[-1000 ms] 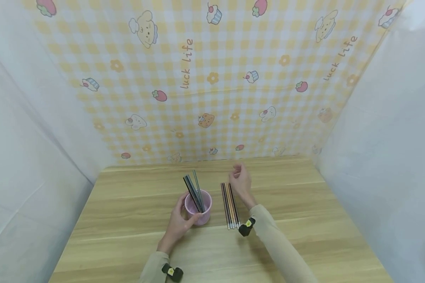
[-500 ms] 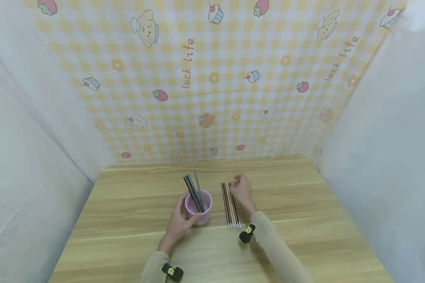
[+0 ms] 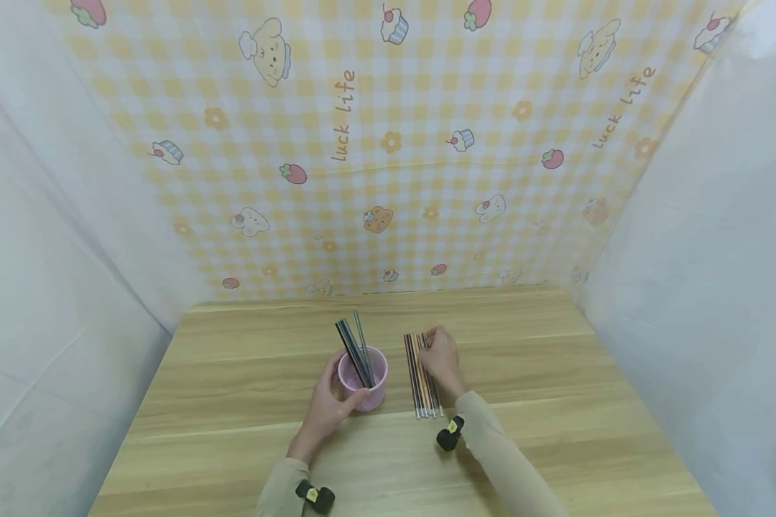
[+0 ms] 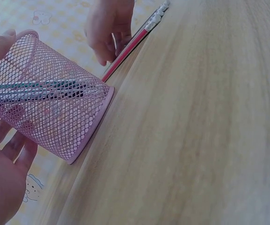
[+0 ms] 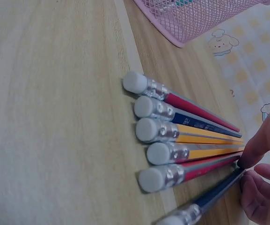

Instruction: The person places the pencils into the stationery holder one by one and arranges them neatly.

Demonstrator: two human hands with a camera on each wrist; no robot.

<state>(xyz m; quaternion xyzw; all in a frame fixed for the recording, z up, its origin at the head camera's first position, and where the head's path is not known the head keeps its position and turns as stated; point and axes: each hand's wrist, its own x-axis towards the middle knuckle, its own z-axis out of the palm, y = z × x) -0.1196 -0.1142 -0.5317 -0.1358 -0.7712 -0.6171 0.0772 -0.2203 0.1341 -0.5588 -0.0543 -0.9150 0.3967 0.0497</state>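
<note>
My left hand (image 3: pixel 323 413) grips a pink mesh pencil cup (image 4: pixel 55 103), thumb on the near side and fingers round the far side. Inside the cup several dark and teal pencils (image 3: pixel 351 346) lean to the left. To its right, several pencils (image 3: pixel 417 380) lie side by side, white erasers toward me; red, dark blue and yellow barrels show in the right wrist view. My right hand (image 3: pixel 441 359) pinches the far tip of a dark blue pencil (image 5: pixel 219 188), which lies at the row's right side, its eraser end set apart from the others.
The wooden table (image 3: pixel 233 416) meets a yellow checked cloth (image 3: pixel 388 179) with cartoon prints at its back edge. White sheets (image 3: pixel 58 287) hang along both sides. A black band with a small device (image 3: pixel 450 433) sits on each sleeve.
My right hand has come down from the table's back toward the pencils and now pinches one. That dark blue pencil has shifted slightly right of the row. The left hand and cup have stayed put.
</note>
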